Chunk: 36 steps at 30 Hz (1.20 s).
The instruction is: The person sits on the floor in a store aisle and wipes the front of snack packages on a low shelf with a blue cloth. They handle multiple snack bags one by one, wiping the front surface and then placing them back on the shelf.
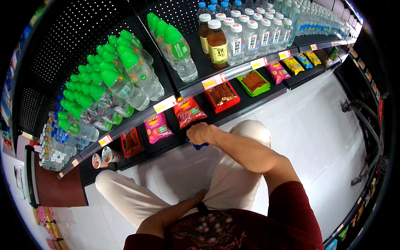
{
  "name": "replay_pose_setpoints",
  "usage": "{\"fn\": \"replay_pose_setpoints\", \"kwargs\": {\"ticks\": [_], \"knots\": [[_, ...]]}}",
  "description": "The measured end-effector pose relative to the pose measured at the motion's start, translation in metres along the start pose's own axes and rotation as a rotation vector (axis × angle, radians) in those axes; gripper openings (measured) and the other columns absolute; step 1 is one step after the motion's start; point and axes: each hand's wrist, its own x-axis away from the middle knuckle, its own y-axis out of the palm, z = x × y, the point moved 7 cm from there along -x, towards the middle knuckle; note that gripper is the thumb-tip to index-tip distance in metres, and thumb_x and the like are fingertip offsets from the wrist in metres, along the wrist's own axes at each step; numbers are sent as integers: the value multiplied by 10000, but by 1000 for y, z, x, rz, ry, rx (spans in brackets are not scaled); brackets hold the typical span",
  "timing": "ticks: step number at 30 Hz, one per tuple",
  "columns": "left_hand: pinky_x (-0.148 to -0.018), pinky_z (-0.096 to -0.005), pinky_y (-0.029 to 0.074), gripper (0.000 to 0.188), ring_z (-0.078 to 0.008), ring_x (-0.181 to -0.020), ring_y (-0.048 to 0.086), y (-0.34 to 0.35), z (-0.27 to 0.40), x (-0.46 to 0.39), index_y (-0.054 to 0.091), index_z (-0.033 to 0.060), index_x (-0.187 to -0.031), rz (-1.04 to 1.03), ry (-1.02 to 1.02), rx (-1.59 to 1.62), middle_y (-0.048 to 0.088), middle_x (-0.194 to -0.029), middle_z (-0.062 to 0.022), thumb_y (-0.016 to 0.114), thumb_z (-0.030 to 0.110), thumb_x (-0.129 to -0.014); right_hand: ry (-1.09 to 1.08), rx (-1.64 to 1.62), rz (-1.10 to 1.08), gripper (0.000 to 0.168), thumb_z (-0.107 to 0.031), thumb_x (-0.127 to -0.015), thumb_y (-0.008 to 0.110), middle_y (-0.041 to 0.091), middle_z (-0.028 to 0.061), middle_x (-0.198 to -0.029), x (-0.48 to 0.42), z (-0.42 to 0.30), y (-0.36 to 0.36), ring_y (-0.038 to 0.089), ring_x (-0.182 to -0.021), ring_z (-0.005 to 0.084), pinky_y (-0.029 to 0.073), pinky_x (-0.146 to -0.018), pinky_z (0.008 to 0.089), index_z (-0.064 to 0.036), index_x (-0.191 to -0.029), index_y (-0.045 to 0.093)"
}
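My right hand is closed around a crumpled blue cloth at the front edge of the low black shelf. Just beyond my knuckles lies a red bag of chips, and left of it a pink bag of chips. My left hand rests low against the inside of my right thigh; its fingers are mostly hidden. Two red-framed snack packs sit on the same shelf, one to the right and one to the left.
Above runs a shelf rail with price tags. Green-capped bottles and clear white-capped bottles crowd the upper shelf. Two paper cups stand at the low shelf's left end. A black metal frame stands on the tiled floor at right.
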Motion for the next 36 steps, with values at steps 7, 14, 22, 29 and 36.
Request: {"fn": "replay_pose_setpoints", "kwargs": {"ticks": [7,14,22,29,36], "knots": [[-907,-404,422,448,-299,-1030,566,1,-3,1,568,-17,-1164,4,-7,22,587,-1156,-194,527,340,-896,10,-36,-12,332,-287,-863,558,668,161,-1013,3,-1,-2,638,-965,309,497,-830,396,-9,-1002,673],[-906,-403,423,453,-295,-1028,568,-1,-8,-1,572,-20,-1158,20,-21,87,589,-1154,-191,530,345,-893,19,-17,2,324,-277,-868,546,665,164,-1019,0,2,2,639,-962,309,495,-831,397,-11,-1005,671],[-888,-395,432,395,-282,-967,595,-3,-12,-6,614,-20,-1095,32,28,-61,629,-1075,-188,531,309,-893,30,-23,-10,329,-276,-873,541,667,163,-1014,0,1,0,644,-954,299,503,-815,387,-8,-1013,669],[-911,-388,415,404,-277,-999,578,-3,-9,0,589,-5,-1140,-4,12,-66,608,-1117,-185,516,315,-903,27,-32,-74,305,-151,-847,495,626,169,-1137,15,-5,-12,609,-1059,274,479,-883,394,-22,-1070,658],[-918,-387,407,410,-277,-1013,567,-4,-7,4,576,-1,-1153,-5,2,-54,596,-1132,-183,510,319,-905,39,-28,-69,297,-142,-839,503,632,166,-1127,8,-1,-4,617,-1043,282,489,-865,395,-28,-1063,662]]}}
